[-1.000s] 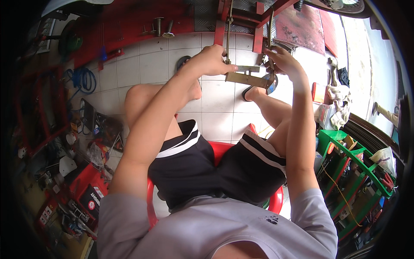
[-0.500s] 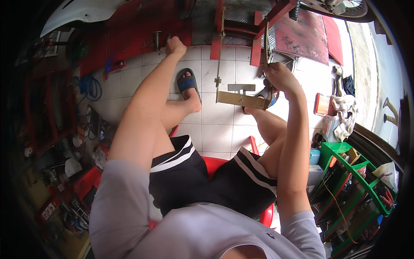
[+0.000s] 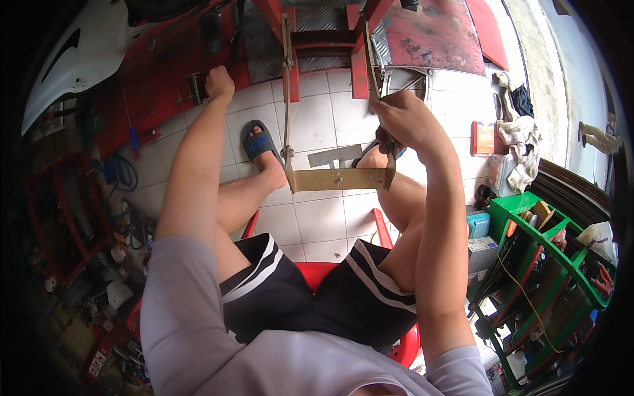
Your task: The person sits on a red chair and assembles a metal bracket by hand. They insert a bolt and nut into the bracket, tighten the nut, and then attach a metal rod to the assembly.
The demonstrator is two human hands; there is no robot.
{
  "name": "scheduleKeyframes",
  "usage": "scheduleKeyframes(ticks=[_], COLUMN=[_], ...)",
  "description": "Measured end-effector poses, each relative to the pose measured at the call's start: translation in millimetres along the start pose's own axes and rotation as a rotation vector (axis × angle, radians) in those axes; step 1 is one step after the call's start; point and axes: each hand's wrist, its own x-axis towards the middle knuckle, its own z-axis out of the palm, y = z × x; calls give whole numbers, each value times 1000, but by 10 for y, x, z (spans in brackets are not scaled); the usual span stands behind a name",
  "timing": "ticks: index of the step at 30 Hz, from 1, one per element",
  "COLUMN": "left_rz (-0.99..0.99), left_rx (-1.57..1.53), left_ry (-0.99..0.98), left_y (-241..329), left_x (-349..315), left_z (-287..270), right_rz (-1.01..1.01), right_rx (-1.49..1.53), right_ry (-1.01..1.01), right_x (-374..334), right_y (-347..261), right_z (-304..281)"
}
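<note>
My left hand point(image 3: 220, 84) is closed in a fist above the front edge of the red bench point(image 3: 158, 92). Beside it stands a small metal cylinder point(image 3: 193, 88); whatever the fingers may hold is hidden. A brass-coloured metal frame point(image 3: 338, 180), U-shaped with two long arms, reaches toward me from a red stand point(image 3: 358, 56). A flat T-shaped plate point(image 3: 335, 157) sticks up behind its crossbar. My right hand point(image 3: 404, 120) is closed at the frame's right arm, just above the crossbar's end. Something dark shows under its fingers, too covered to name.
White floor tiles point(image 3: 310, 228) lie between my sandalled feet, and I sit on a red plastic seat point(image 3: 314, 274). To the right are a green tool rack point(image 3: 512, 208), an orange-red box point(image 3: 483, 138) and pale cloths point(image 3: 522, 155). A coiled blue hose point(image 3: 119, 173) lies left.
The whole view has shifted, so the bench and stand sit further left and lower. The frame's crossbar appears nearer to me. My left hand stays beside the cylinder, my right at the frame's arm.
</note>
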Motion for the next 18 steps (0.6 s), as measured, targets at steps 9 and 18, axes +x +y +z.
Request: scheduleKeyframes(ticks=[9, 18], left_rz=[-16, 475], left_rx=[-57, -957], left_ry=[-509, -397], left_y=[484, 1403], left_x=[-152, -1884], left_z=[-1118, -2438], right_rz=[-12, -63], right_rx=[-216, -207], right_ry=[-135, -76], right_x=[155, 74], right_y=[34, 62], right_z=[73, 43])
